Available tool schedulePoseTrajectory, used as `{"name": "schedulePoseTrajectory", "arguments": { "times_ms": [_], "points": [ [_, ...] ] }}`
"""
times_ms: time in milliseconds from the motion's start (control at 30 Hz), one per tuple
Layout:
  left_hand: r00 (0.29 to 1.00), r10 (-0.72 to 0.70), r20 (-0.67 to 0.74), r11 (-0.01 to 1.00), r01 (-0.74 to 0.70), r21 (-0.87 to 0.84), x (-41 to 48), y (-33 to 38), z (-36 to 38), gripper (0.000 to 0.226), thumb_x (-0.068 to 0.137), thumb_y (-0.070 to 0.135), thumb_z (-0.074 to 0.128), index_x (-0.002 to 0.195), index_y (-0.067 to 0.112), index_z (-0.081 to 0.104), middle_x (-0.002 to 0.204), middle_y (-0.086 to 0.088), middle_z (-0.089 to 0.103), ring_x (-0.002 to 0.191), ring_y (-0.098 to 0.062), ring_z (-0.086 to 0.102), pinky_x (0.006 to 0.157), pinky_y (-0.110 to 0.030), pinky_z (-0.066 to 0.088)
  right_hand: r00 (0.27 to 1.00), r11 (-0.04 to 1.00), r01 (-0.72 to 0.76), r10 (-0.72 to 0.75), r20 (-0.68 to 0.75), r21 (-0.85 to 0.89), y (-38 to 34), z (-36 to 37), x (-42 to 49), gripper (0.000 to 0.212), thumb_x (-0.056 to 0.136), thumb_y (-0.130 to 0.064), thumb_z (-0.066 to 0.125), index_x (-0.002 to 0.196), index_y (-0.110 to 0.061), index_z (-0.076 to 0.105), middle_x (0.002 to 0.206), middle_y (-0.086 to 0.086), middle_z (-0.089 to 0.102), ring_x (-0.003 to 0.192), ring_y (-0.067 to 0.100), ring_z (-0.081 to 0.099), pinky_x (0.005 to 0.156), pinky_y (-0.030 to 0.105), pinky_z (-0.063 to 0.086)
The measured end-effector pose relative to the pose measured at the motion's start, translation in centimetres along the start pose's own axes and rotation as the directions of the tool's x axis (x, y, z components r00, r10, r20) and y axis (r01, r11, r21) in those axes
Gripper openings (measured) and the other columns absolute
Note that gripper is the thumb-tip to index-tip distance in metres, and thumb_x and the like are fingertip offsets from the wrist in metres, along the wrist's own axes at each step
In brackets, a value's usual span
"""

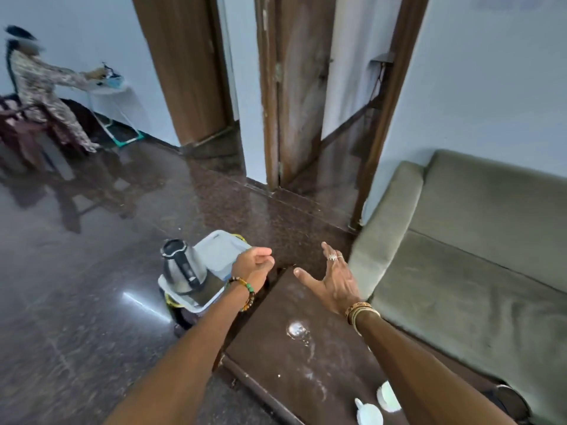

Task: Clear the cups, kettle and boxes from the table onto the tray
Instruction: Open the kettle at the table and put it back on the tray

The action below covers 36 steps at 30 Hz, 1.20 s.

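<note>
your left hand [253,266] hangs over the near right corner of the white tray [221,251], its fingers curled in with the thumb against the forefinger and nothing visible inside them; a beaded bracelet [243,289] sits at that wrist. your right hand [333,282] is stretched out above the far end of the dark brown table [276,342], fingers spread wide and straight, palm down, gripping nothing, with rings [333,257] on the fingers and bangles [362,309] at the wrist. the steel kettle [181,267] stands upright on the left part of the tray, black handle turned toward you, and a dark flat-sided thing [211,290] sits just beside it on the tray, too blurred to name. the tray rests on a low support off the table's far left corner, apart from the tabletop. two white cups [369,415] are on the table at its near end, close together and partly hidden behind your right forearm. a pale shiny patch [296,329] marks the tabletop between your arms. a green sofa [466,271] runs along the table's right side, and across the glossy floor [92,271] another person [43,87] reaches toward a small white stand.
</note>
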<state>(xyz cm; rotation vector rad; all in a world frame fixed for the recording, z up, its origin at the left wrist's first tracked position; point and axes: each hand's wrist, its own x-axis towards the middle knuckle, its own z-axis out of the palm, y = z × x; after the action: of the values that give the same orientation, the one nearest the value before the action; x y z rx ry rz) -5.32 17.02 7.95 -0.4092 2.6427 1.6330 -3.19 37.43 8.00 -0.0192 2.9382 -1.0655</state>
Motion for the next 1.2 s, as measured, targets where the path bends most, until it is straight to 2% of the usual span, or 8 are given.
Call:
{"name": "schedulePoseTrajectory", "arguments": {
  "times_ms": [200, 300, 400, 567, 700, 900, 1100, 1200],
  "points": [
    [0.984, -0.158, -0.087, 0.983, 0.148, -0.110, -3.1, -8.8, -12.0, 0.045, 0.073, 0.049, 0.058, 0.080, 0.007, 0.070, 0.088, -0.019, 0.072, 0.089, -0.036, 0.069, 0.083, -0.049, 0.055, 0.987, 0.995, 0.097, -0.100, 0.123, 0.028, -10.5, 10.5, -3.4, 0.108, 0.072, -0.081, 0.055, 0.153, -0.019, 0.021, 0.152, 0.003, 0.037, 0.142, 0.019, 0.029, 0.116, 0.031, 0.023],
    [0.971, -0.205, -0.127, 0.975, 0.191, -0.115, -4.0, -12.0, -17.7, 0.031, 0.082, 0.044, 0.059, 0.071, 0.017, 0.068, 0.087, -0.015, 0.074, 0.088, -0.031, 0.071, 0.086, -0.046, 0.055, 0.962, 0.986, 0.167, -0.168, 0.213, 0.023, -15.1, 15.1, -4.4, 0.109, 0.074, -0.079, 0.054, 0.155, -0.017, 0.016, 0.158, 0.005, 0.028, 0.147, 0.019, 0.023, 0.121, 0.035, 0.018],
    [0.950, -0.236, -0.202, 0.969, 0.215, -0.119, -3.9, -13.8, -22.8, 0.036, 0.086, 0.045, 0.055, 0.079, 0.012, 0.070, 0.089, -0.014, 0.074, 0.088, -0.030, 0.070, 0.087, -0.045, 0.055, 0.944, 0.978, 0.203, -0.209, 0.255, 0.050, -19.3, 18.2, -4.4, 0.108, 0.077, -0.077, 0.056, 0.156, -0.016, 0.014, 0.162, 0.002, 0.019, 0.150, 0.017, 0.014, 0.123, 0.034, 0.013],
    [0.927, -0.279, -0.251, 0.957, 0.247, -0.152, -1.7, -15.8, -28.2, 0.044, 0.092, 0.046, 0.052, 0.094, 0.005, 0.070, 0.093, -0.012, 0.075, 0.092, -0.031, 0.069, 0.091, -0.046, 0.053, 0.938, 0.964, 0.259, -0.265, 0.225, 0.055, -24.0, 21.0, -1.9, 0.106, 0.072, -0.078, 0.055, 0.152, -0.016, 0.024, 0.153, 0.004, 0.035, 0.142, 0.021, 0.030, 0.118, 0.034, 0.020],
    [0.912, -0.315, -0.264, 0.949, 0.296, -0.111, 0.6, -18.1, -29.5, 0.039, 0.093, 0.051, 0.049, 0.093, 0.016, 0.068, 0.085, 0.003, 0.073, 0.086, -0.019, 0.071, 0.089, -0.041, 0.055, 0.948, 0.977, 0.202, -0.212, 0.236, 0.065, -24.7, 24.7, 0.8, 0.109, 0.068, -0.082, 0.053, 0.152, -0.019, 0.025, 0.155, 0.001, 0.034, 0.143, 0.018, 0.031, 0.115, 0.035, 0.026],
    [0.902, -0.391, -0.186, 0.920, 0.376, -0.112, 7.3, -21.0, -28.6, 0.038, 0.094, 0.042, 0.053, 0.094, 0.006, 0.068, 0.096, -0.013, 0.075, 0.087, -0.027, 0.069, 0.091, -0.047, 0.054, 0.950, 0.989, 0.125, -0.142, 0.277, 0.077, -23.8, 29.6, 7.2, 0.100, 0.065, -0.081, 0.057, 0.144, -0.023, 0.037, 0.141, 0.000, 0.049, 0.131, 0.020, 0.046, 0.109, 0.036, 0.038],
    [0.897, -0.430, -0.103, 0.899, 0.416, -0.135, 14.2, -20.9, -28.6, 0.037, 0.094, 0.043, 0.053, 0.097, 0.009, 0.067, 0.100, -0.015, 0.073, 0.097, -0.030, 0.069, 0.095, -0.046, 0.052, 0.958, 0.993, 0.062, -0.089, 0.274, 0.104, -22.8, 30.8, 14.0, 0.111, 0.062, -0.082, 0.059, 0.150, -0.021, 0.029, 0.147, 0.002, 0.043, 0.135, 0.020, 0.042, 0.113, 0.039, 0.036],
    [0.892, -0.448, -0.060, 0.879, 0.427, -0.212, 17.0, -20.4, -28.7, 0.042, 0.095, 0.038, 0.055, 0.111, 0.000, 0.063, 0.115, -0.026, 0.067, 0.083, -0.031, 0.068, 0.092, -0.048, 0.053, 0.961, 0.993, 0.025, -0.056, 0.270, 0.115, -22.8, 31.3, 16.4, 0.111, 0.062, -0.083, 0.059, 0.150, -0.024, 0.027, 0.147, 0.001, 0.044, 0.137, 0.020, 0.040, 0.115, 0.041, 0.034]
  ]
}}
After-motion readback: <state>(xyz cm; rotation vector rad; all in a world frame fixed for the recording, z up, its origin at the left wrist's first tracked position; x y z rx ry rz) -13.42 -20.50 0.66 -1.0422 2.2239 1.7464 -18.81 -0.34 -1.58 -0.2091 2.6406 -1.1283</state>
